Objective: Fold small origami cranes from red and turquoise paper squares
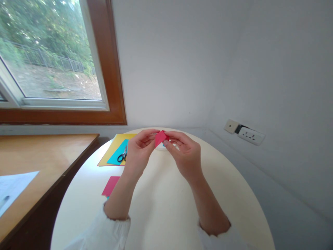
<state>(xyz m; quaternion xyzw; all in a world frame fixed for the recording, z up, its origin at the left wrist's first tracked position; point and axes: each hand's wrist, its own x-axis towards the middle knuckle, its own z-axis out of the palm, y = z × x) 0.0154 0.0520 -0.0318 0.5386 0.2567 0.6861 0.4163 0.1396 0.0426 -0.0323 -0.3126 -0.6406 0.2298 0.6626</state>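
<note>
Both my hands are raised above the round white table (161,208) and pinch a small folded piece of red paper (160,138) between them. My left hand (139,151) grips its left side with thumb and fingers closed. Fingertips of my right hand (183,152) hold its right side. Behind my hands a white object with a bit of blue lies on the table, mostly hidden.
A yellow sheet (114,147) with a turquoise sheet (117,154) and black-handled scissors (122,156) on it lies at the table's far left. A pink-red paper piece (111,185) lies nearer. A wooden desk (39,163) with a white paper stands left. A wall socket (251,135) is at right.
</note>
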